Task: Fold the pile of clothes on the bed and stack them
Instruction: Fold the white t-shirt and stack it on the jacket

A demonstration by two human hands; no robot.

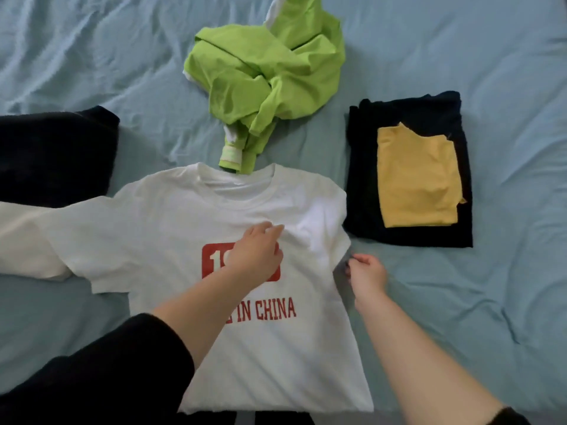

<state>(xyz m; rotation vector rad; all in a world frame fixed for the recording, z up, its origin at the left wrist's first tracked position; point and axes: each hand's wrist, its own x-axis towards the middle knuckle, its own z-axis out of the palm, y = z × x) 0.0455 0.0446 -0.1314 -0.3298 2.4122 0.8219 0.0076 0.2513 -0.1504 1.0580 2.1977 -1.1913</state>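
A white T-shirt (171,240) with red print lies flat, face up, at centre. A crumpled lime-green top (270,65) lies at twelve o'clock. A folded yellow garment (417,179) sits on a folded black garment (408,115) at three o'clock.

This looks like a bedroom in a home: a bed (506,72) under a wrinkled pale blue sheet fills the whole view. Everyday laundry lies across it: a white T-shirt (171,228) with red print spread flat, a crumpled lime-green top (276,65), and a folded yellow garment (417,179) stacked on a folded dark garment (408,231). A black heap of cloth (52,154) lies at the left edge.
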